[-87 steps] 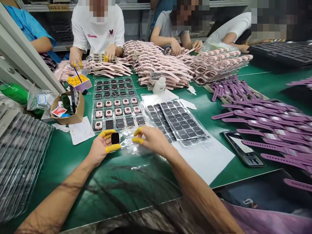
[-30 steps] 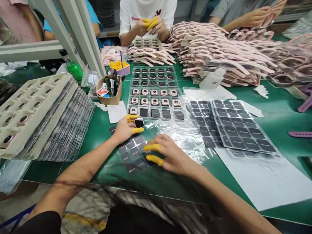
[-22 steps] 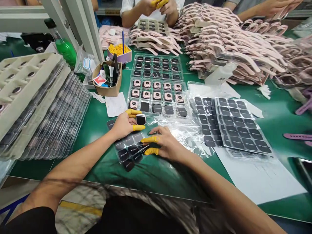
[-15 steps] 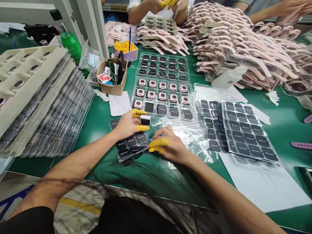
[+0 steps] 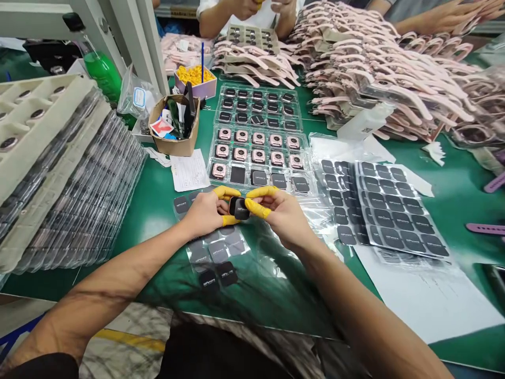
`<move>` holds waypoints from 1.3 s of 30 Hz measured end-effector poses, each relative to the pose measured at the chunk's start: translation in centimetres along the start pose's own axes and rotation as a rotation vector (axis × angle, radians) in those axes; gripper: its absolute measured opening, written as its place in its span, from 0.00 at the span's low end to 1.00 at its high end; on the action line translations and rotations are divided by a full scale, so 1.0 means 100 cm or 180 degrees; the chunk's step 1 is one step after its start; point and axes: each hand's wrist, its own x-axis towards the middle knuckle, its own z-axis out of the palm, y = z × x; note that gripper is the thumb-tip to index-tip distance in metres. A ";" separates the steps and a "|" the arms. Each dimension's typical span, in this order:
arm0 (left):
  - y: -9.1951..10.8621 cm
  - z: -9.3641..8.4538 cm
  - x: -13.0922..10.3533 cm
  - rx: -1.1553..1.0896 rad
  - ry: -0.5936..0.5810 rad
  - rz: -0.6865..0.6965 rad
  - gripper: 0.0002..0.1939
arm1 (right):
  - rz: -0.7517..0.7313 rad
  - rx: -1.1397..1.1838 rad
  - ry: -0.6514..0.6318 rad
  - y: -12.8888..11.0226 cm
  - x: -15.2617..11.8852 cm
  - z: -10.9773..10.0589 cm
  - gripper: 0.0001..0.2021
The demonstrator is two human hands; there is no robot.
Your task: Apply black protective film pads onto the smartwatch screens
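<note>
Between yellow-covered fingertips, my left hand [image 5: 205, 213] grips a small square watch case [image 5: 232, 204] by its sides. My right hand [image 5: 284, 217] pinches a black film sticker [image 5: 241, 211] with pale lettering, laid over the watch's face; how much of it touches cannot be seen. Under and in front of my left hand lies a sheet of the same black stickers [image 5: 218, 252] on clear backing. Just beyond the hands is a clear plastic tray [image 5: 250, 166] of pink watch cases, some face down, with black squares in its near row.
Stacked trays [image 5: 94, 195] rise at the left beside a cardboard box [image 5: 181, 145] of odds and ends. More sticker sheets [image 5: 394, 210] lie at right on white paper [image 5: 430, 300]. Pink straps [image 5: 379, 79] are heaped behind; a co-worker's arms [image 5: 215, 20] show across the table.
My right hand has left the sticker sheet's lifted corner and moved up to the watch with a black sticker. The sheet now lies flatter. The watch face, bare before, is partly covered.
</note>
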 end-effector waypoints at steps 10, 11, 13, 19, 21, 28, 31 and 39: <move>0.010 0.001 -0.002 0.0274 -0.0173 -0.0083 0.26 | 0.0431 0.0467 0.0171 0.023 0.006 0.005 0.25; 0.011 0.000 -0.002 0.0311 -0.0187 -0.0100 0.26 | 0.0421 0.0475 0.0162 0.024 0.007 0.005 0.25; 0.012 0.001 -0.002 0.0366 -0.0170 -0.0133 0.27 | 0.0400 0.0494 0.0162 0.028 0.008 0.004 0.24; 0.009 0.001 -0.001 0.0416 -0.0106 -0.0120 0.26 | 0.0377 0.0537 0.0161 0.030 0.009 0.004 0.23; 0.008 0.002 -0.001 0.0371 -0.0090 -0.0101 0.25 | 0.0414 0.0555 0.0204 0.028 0.008 0.005 0.24; 0.007 0.002 -0.002 0.0299 -0.0061 -0.0028 0.24 | 0.0443 0.0525 0.0225 0.028 0.008 0.008 0.24; 0.009 0.001 -0.002 0.0383 -0.0044 -0.0082 0.25 | 0.0375 0.0512 0.0220 0.031 0.009 0.008 0.25; 0.007 0.001 -0.001 0.0389 -0.0066 0.0135 0.29 | 0.0266 0.0330 -0.0105 0.024 0.004 0.007 0.30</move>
